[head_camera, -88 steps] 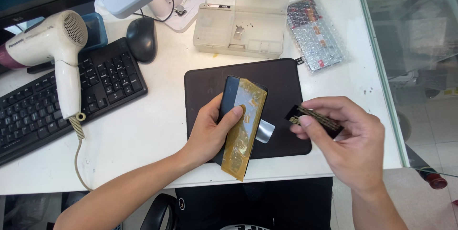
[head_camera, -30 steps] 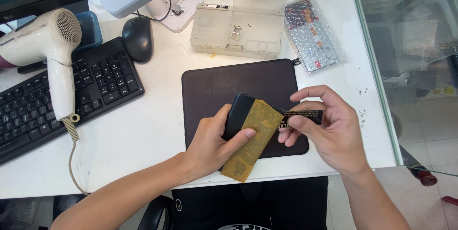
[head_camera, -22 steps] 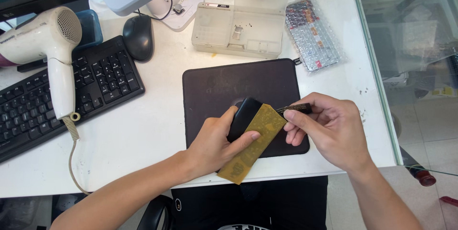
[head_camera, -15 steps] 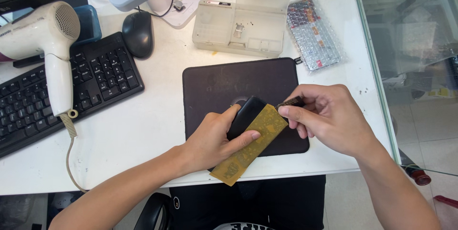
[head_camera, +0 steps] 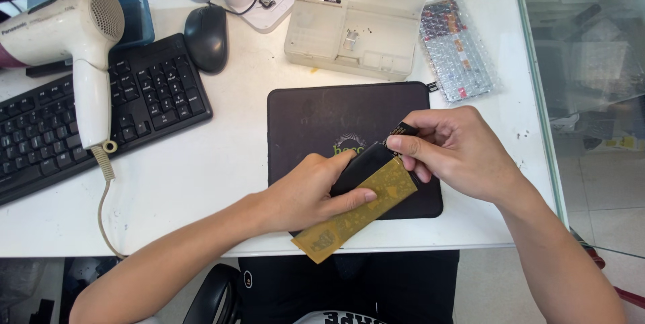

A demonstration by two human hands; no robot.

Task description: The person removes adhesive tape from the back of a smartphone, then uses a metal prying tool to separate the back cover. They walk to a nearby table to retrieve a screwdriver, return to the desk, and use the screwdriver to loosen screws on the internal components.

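Gold-patterned flat pack point(head_camera: 359, 210) lies slantwise over the near edge of the dark mat point(head_camera: 316, 112), pinned under the left hand point(head_camera: 306, 193) — fingers closed over it and over the black device point(head_camera: 359, 163) beneath. Right hand point(head_camera: 457, 153) touches the pack's upper end, thumb and forefinger pinched on a small black strip point(head_camera: 401, 130). Farther back on the white desk point(head_camera: 201, 169) — a clear parts box point(head_camera: 353, 35), a hair dryer point(head_camera: 74, 35), a keyboard point(head_camera: 101, 112).
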